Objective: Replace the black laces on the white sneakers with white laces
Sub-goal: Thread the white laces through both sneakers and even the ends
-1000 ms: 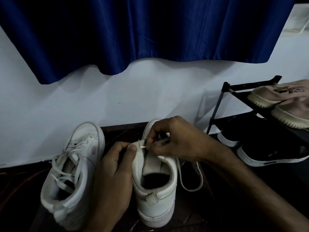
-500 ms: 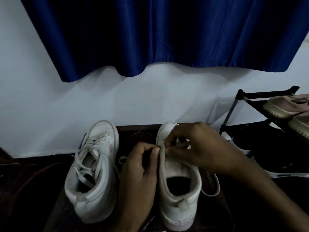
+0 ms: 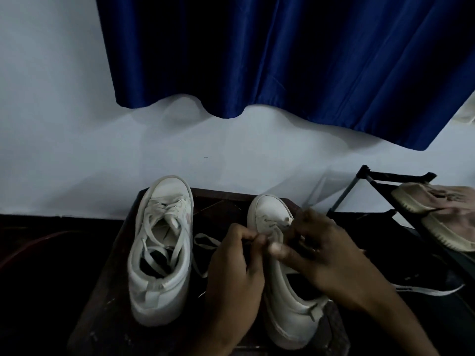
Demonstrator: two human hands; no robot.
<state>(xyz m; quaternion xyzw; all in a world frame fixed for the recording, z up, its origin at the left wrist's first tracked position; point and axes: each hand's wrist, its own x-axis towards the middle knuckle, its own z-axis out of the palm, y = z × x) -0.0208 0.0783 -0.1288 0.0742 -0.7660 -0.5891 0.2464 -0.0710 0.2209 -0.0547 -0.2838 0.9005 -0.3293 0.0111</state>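
Two white sneakers stand on a dark wooden stool (image 3: 218, 209). The left sneaker (image 3: 160, 253) is loosely laced with a white lace. The right sneaker (image 3: 285, 286) has a white lace only in its lowest eyelets. My left hand (image 3: 236, 273) grips the left edge of that shoe's upper, fingers curled. My right hand (image 3: 326, 255) lies over the tongue area and pinches the white lace at an eyelet. A loop of white lace (image 3: 203, 242) trails between the two shoes. No black lace is visible.
A black shoe rack (image 3: 370, 199) stands at the right with beige shoes (image 3: 437, 214) on top and a dark sneaker (image 3: 424, 281) below. A white wall and a blue curtain (image 3: 282, 60) are behind the stool. The floor at the left is dark.
The view has shifted, so the shoes sit further right in the frame. My right hand has slid over the shoe's tongue and both thumbs now meet at the left eyelet row.
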